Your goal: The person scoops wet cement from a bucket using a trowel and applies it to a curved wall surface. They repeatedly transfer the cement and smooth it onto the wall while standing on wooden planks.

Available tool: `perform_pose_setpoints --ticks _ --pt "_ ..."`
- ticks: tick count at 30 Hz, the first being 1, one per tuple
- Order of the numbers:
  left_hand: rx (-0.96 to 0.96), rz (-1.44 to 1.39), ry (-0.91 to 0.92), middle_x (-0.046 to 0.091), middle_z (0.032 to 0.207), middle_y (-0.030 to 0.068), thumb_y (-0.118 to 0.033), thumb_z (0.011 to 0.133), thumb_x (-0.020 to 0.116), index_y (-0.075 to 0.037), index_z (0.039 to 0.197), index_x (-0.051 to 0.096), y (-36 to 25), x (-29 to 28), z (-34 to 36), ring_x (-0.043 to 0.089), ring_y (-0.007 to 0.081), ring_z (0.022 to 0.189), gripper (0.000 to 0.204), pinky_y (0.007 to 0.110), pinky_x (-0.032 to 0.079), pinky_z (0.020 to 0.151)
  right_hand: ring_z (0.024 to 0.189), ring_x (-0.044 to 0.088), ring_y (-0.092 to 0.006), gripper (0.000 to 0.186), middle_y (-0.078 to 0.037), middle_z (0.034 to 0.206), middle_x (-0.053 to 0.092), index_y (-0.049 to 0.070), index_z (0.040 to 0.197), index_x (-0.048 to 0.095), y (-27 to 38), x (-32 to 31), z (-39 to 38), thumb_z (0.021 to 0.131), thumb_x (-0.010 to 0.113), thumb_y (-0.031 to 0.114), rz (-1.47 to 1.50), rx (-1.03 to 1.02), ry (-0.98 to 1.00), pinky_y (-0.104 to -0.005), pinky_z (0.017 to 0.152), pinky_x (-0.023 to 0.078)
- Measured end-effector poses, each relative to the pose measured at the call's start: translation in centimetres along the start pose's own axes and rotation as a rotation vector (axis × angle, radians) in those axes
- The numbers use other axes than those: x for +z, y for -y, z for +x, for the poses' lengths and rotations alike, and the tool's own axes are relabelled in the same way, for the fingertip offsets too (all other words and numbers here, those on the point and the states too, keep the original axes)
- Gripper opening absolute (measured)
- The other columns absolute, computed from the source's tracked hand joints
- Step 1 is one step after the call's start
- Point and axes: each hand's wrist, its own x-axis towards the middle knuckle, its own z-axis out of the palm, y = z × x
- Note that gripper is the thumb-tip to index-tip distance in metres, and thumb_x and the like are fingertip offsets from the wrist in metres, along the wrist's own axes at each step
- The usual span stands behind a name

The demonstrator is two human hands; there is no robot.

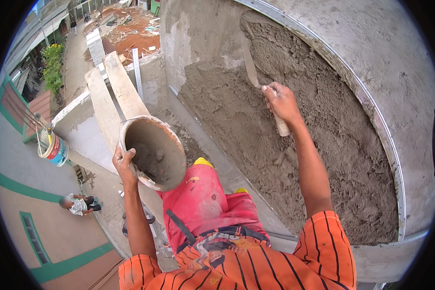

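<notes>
My left hand (125, 166) grips the rim of a mortar bucket (178, 150), thumb over the edge. The bucket tilts toward me, its inside coated grey, with some wet mortar (154, 157) at the bottom. In my right hand (281, 102) is a trowel (249, 65), fingers closed round its handle, the wooden end showing below the fist. The trowel's narrow blade points up and lies at or close to the wall. Rough wet mortar (295, 159) covers much of the wall (179, 46), with a smoother grey patch at the upper left.
A metal edge strip (367, 99) borders the mortar on the right. Two planks (123, 87) run away beyond the bucket. A paint pail (58, 151) with tools hangs at the left. Far below, a person (79, 204) sits by a building. Rubble (125, 29) lies beyond.
</notes>
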Motion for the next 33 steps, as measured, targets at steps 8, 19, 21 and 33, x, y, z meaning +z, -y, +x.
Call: perform_pose_setpoints --ticks 8,19,21,33 --pt "0.018 -0.002 -0.057 0.063 0.109 0.0113 -0.006 0.076 0.054 0.008 0.126 0.055 -1.0 -0.9 -2.2 0.06 0.0185 0.096 0.052 0.028 0.046 0.089 0.065 0.062 -0.0262 0.033 -0.017 0.07 0.063 -0.001 0.097 0.065 0.4 -5.7 -6.2 0.093 0.06 0.032 -0.266 -0.052 -0.263 -0.0389 0.064 0.047" --pt "0.014 0.008 0.027 0.063 0.112 0.0118 -0.006 0.076 0.054 0.008 0.127 0.055 0.0 -0.4 -1.2 0.06 0.0189 0.099 0.053 0.028 0.044 0.092 0.066 0.065 -0.0269 0.026 -0.014 0.073 0.066 0.004 0.096 0.067 8.0 -9.7 -16.0 0.082 0.073 0.024 -0.842 -0.019 -0.463 -0.0367 0.065 0.05" --pt "0.017 0.007 0.034 0.063 0.113 0.0122 -0.006 0.076 0.054 0.008 0.127 0.055 0.1 -0.4 -1.1 0.06 0.0194 0.101 0.053 0.028 0.043 0.093 0.062 0.063 -0.0235 0.026 -0.011 0.07 0.065 0.002 0.091 0.067 9.4 -8.4 -16.5 0.08 0.076 0.024 -0.569 -0.162 -0.22 -0.0323 0.06 0.048" --pt "0.028 0.052 0.005 0.064 0.113 0.0128 -0.009 0.074 0.057 0.008 0.128 0.054 -2.2 -2.3 -2.2 0.06 0.0203 0.1 0.058 0.031 0.045 0.092 0.055 0.052 -0.0081 0.032 -0.001 0.068 0.057 0.003 0.089 0.065 0.9 -0.9 -7.5 0.092 0.063 0.035 0.105 0.126 -0.057 -0.0256 0.05 0.042"
